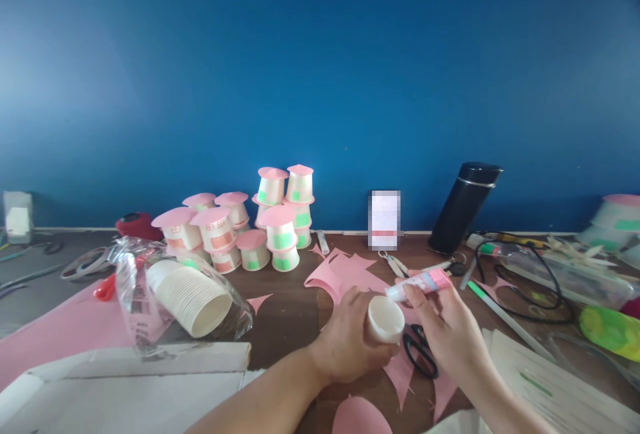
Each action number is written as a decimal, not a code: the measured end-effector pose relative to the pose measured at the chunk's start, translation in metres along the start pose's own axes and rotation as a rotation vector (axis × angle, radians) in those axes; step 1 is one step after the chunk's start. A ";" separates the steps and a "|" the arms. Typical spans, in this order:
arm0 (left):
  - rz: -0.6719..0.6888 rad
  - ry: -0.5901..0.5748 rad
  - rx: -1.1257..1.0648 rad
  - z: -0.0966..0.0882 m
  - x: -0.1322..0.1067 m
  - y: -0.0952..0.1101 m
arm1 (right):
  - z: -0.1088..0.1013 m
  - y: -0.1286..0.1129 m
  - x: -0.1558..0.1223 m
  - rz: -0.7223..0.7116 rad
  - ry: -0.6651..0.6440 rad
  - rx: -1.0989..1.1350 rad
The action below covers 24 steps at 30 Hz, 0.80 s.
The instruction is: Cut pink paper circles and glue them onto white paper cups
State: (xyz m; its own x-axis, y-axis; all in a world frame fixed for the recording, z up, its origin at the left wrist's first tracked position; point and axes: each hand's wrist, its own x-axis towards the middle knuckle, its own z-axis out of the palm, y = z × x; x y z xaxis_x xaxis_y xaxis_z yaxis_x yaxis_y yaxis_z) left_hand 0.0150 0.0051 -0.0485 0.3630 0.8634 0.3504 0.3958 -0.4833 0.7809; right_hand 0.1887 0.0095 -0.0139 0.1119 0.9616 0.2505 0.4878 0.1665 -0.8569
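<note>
Cup (386,321) partly behind left hand (347,341)

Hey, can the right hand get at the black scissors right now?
Probably not straight away: the right hand holds a glue stick. Otherwise the way looks open, with the black scissors showing between that hand and the left hand.

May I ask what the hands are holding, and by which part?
The left hand holds a paper cup around its side; the right hand, a glue stick around its barrel.

Bare table (287,307) left of hands (345,341); scissors (423,349) between.
</note>
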 end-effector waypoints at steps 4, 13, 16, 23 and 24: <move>-0.019 -0.001 -0.005 0.000 -0.001 0.000 | 0.003 0.003 0.001 0.042 0.002 -0.073; -0.015 -0.017 0.010 0.000 0.000 0.000 | -0.005 0.005 -0.001 0.073 0.095 0.004; -0.018 -0.011 0.015 0.001 -0.001 -0.001 | -0.007 0.003 -0.004 0.045 0.112 0.084; 0.038 0.036 0.045 0.002 0.001 0.004 | -0.007 -0.005 -0.017 -0.152 0.042 0.063; 0.047 0.041 0.051 0.002 0.002 0.004 | -0.006 -0.004 -0.018 -0.183 0.020 0.053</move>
State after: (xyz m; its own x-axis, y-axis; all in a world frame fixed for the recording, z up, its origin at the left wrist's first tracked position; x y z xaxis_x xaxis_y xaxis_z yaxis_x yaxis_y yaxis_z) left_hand 0.0193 0.0043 -0.0455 0.3480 0.8442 0.4077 0.4220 -0.5294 0.7360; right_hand 0.1903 -0.0101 -0.0126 0.0434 0.9098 0.4127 0.4555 0.3497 -0.8187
